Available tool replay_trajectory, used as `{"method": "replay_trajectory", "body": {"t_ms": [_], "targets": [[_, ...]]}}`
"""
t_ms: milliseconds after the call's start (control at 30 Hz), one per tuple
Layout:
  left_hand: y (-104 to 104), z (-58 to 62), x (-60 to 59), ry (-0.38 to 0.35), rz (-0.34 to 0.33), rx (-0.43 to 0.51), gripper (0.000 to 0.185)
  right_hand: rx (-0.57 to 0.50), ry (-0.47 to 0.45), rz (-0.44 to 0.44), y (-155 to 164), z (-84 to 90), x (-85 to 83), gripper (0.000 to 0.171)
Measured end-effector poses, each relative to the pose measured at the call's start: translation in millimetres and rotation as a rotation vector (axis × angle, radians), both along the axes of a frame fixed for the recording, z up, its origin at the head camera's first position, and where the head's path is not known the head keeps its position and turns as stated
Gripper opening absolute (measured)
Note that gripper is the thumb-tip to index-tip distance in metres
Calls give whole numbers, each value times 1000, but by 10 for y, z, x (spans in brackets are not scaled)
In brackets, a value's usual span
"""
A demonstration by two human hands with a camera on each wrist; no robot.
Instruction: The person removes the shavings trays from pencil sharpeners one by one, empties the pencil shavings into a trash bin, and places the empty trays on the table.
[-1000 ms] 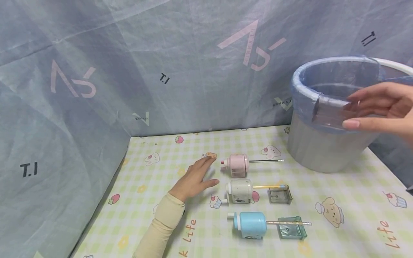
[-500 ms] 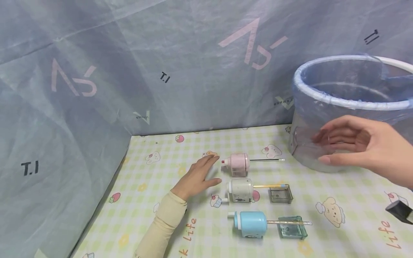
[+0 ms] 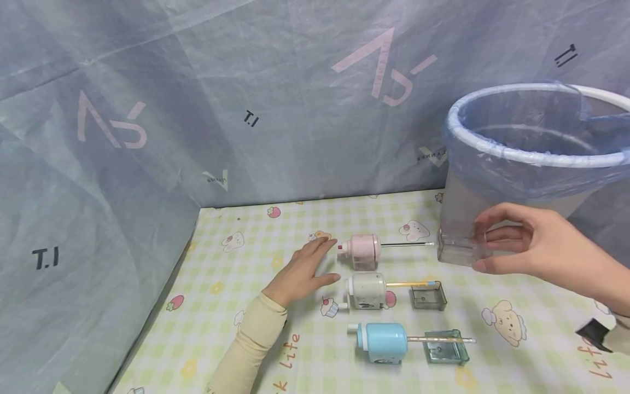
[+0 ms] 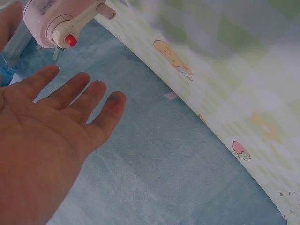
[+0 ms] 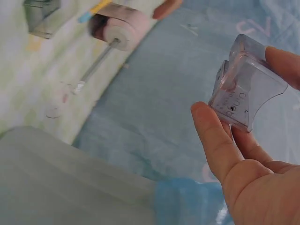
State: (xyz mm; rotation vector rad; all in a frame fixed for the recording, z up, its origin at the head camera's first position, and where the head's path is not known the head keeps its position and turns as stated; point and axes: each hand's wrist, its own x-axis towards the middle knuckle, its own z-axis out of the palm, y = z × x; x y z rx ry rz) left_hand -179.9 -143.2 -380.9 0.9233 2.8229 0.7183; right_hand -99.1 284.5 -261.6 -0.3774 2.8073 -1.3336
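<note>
My right hand (image 3: 531, 241) pinches a clear pinkish plastic shavings drawer (image 5: 248, 86) between thumb and fingers, low in front of the bin. My left hand (image 3: 300, 271) lies with fingers extended just left of the pink pencil sharpener (image 3: 363, 251); in the left wrist view its palm shows with nothing in it. A black pencil (image 3: 406, 244) sticks out of the pink sharpener's right side. Below it in the head view are a cream sharpener (image 3: 368, 291) with a yellow pencil (image 3: 410, 284) and a blue sharpener (image 3: 386, 340) with a patterned pencil (image 3: 433, 340).
A grey bin (image 3: 458, 202) with a blue liner (image 3: 492, 169) stands at the back right. A smoky grey drawer (image 3: 428, 298) and a green drawer (image 3: 445, 350) lie right of the sharpeners on the checked cloth (image 3: 236, 295). A grey-blue curtain (image 3: 295, 71) hangs behind.
My right hand has brought the clear drawer down from the bin's rim, and leftward, to near the tabletop beside the pencil tip. My left hand has barely shifted.
</note>
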Motion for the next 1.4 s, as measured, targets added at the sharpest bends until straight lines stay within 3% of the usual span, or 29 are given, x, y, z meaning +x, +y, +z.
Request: {"method": "replay_trajectory", "body": {"t_ms": [500,833,1033,1400], "targets": [[-2,-8,5,-9,0,-11,80,122,-23,45,35,-492,-229,59],[1,-21,24,-24,2,-3,80,241,-39,23,52,-672,-353,65],[13,-19,23,-18,-3,-7,80,230,-21,45,89,-787,-425,65],[13,-33,9,-11,-14,-9,80,184,-105,71,91,-978,-486,70]]}}
